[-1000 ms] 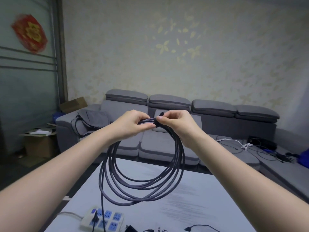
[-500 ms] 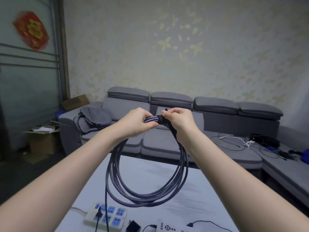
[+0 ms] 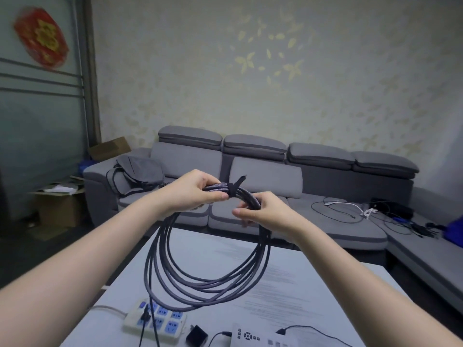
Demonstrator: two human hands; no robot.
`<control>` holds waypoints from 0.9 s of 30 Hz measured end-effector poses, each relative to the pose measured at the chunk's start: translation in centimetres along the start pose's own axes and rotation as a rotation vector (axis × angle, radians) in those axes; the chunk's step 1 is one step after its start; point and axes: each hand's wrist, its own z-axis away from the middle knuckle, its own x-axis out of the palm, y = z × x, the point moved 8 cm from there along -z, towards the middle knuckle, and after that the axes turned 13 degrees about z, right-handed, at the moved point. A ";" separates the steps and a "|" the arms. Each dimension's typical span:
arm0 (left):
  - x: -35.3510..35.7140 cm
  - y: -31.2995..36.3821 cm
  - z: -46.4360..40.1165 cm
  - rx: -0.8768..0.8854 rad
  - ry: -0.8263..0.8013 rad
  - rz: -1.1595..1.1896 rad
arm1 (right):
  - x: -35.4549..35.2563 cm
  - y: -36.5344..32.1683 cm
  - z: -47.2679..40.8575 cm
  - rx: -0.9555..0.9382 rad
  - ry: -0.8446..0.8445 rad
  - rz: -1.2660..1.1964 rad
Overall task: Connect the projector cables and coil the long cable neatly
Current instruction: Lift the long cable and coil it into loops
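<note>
Above table [image 3: 225, 249] | left hand [image 3: 194, 192] grips coiled cable [image 3: 208, 279] | right hand [image 3: 263, 212] grips same | no legible writing

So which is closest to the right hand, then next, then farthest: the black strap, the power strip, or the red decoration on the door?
From the right hand:
1. Black strap, just left on the coiled cable.
2. Power strip, down on the table's left.
3. Red decoration, far upper left.

A grey sofa [image 3: 263, 171] stands against a pale, leaf-patterned wall [image 3: 250, 83] in dim light.

No text on the red wall ornament [image 3: 41, 37] is legible.
</note>
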 end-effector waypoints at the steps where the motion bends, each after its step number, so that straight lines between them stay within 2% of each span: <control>1: -0.1 -0.2 0.1 0.002 0.014 -0.009 | 0.2 0.4 0.1 0.023 0.015 -0.052; 6: -1.7 -3.2 1.2 -0.031 0.150 0.028 | -0.8 0.1 0.1 0.055 0.158 -0.229; 9: -3.1 -6.5 3.0 -0.115 0.300 -0.034 | -1.6 1.1 0.1 0.146 0.194 -0.457; 12: -3.8 -9.0 4.2 -0.193 0.448 0.209 | -1.8 1.9 0.0 0.205 0.215 -0.704; 14: -2.8 -9.7 4.3 -0.248 0.431 0.417 | -2.0 2.1 -0.1 0.211 0.236 -0.743; 17: -0.3 -10.3 4.8 -0.348 0.268 0.633 | -2.7 3.2 -0.1 0.267 0.291 -0.769; 21: 1.5 -10.9 5.7 -0.449 0.110 0.666 | -3.3 5.1 0.1 0.347 0.353 -0.770; 24: 1.1 -10.2 4.6 -0.446 0.139 0.576 | -3.1 6.6 0.5 0.392 0.354 -0.700; 27: 0.5 -9.4 3.1 -0.441 0.215 0.484 | -2.3 7.9 1.0 0.425 0.260 -0.592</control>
